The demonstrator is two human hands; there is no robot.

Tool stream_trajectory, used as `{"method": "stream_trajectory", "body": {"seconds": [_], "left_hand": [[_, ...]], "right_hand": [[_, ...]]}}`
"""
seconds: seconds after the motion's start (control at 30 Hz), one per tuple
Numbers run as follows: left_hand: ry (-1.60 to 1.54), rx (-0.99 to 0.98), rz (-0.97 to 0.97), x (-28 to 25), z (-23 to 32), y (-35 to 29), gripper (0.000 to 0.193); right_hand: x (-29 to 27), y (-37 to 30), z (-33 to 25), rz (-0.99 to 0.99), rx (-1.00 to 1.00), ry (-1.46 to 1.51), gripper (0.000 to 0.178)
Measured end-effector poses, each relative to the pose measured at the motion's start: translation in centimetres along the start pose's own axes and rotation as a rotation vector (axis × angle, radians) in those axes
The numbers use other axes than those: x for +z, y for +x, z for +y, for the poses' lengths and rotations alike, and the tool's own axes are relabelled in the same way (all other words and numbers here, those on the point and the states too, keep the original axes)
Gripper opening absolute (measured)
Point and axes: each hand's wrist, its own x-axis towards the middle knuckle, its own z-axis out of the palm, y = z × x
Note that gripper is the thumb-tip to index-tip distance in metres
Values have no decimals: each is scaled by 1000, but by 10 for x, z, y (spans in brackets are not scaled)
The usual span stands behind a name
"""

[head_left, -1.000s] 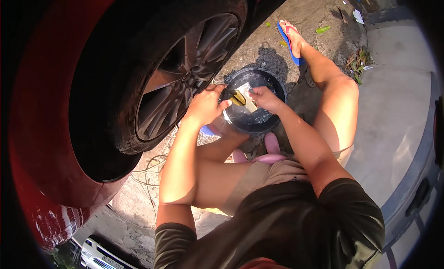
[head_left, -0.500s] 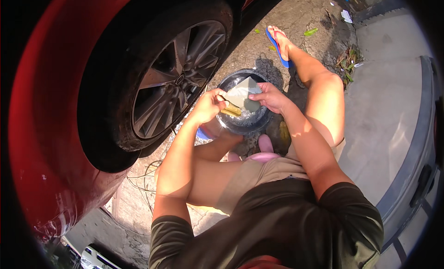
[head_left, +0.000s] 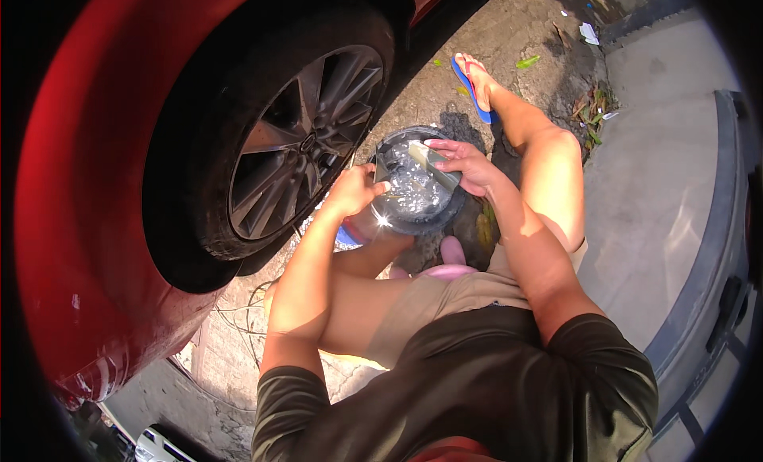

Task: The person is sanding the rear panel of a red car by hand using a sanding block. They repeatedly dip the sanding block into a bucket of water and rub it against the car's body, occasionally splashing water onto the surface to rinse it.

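Between my knees stands a dark round basin holding water with suds and bright glints. Over its right side, my right hand grips a flat grey-green rectangular slab with a pale edge, thumb and fingers on opposite faces. At the left rim, my left hand is closed, its thumb pointing inward. A dark thin flat piece shows beside its fingers; its kind is unclear. The two pieces are apart, above the water.
A red car with a spoked wheel stands close on my left. A grey curved panel lies along the right. Something pink is under me. Thin wires lie on the ground near the wheel; leaves lie at the right.
The slab in my right hand has tilted from a broad face to a narrow one. My left hand has turned, and its yellow-looking piece now appears dark. The hands have drawn slightly apart.
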Motion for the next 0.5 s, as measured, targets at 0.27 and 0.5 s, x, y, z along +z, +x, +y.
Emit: {"method": "stream_trajectory", "body": {"seconds": [0.27,0.5], "left_hand": [[-515,309,9,20,17,-3,33],[-824,154,150,7,18,-3,14]], "right_hand": [[22,2,1,52,-31,-181,41],[41,2,5,-7,-36,77,54]]}}
